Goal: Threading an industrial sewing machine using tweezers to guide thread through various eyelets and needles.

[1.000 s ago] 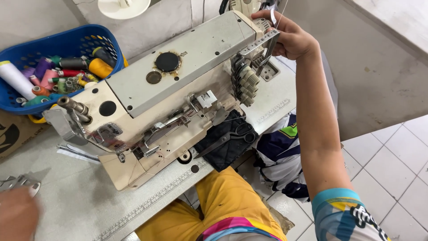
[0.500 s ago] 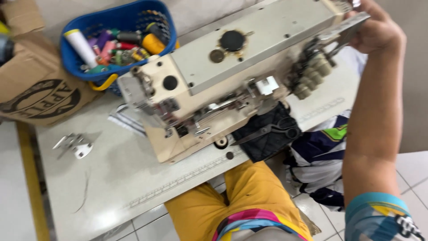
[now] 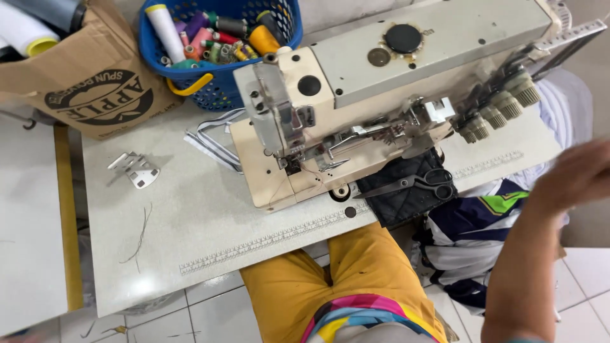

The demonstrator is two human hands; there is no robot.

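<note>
Hovering at the right edge of the scene is the right hand (image 3: 575,174), raised on its forearm and smeared by motion blur, so whether the fingers are spread or curled is something I cannot tell; it is holding nothing that shows and is touching nothing. The left hand is not showing anywhere. Just to the left of that blurred hand, a pair of black-handled scissors (image 3: 416,183) is lying on a dark quilted pad (image 3: 406,194) at the near edge of the cream sewing machine (image 3: 381,95). The machine is sitting tilted across the pale table (image 3: 190,222), its row of ribbed tension knobs (image 3: 499,108) pointing toward the right and its needle end facing left. A printed ruler strip (image 3: 273,238) is running along the table's near edge. Farther left on the table, a small bent metal attachment (image 3: 135,169) is lying alone, with a loose dark thread (image 3: 143,235) trailing nearer to us. A folded strip of white tape (image 3: 210,143) is resting just beside the machine's left end. At the far side, a blue basket (image 3: 219,82) is brimming with coloured thread spools, and a brown cardboard box (image 3: 89,82) is leaning next to it on the left. Nearer, below the table, yellow shorts (image 3: 343,279) are covering the person's lap, and a bundle of navy, white and green fabric (image 3: 476,241) is lying to the right.
</note>
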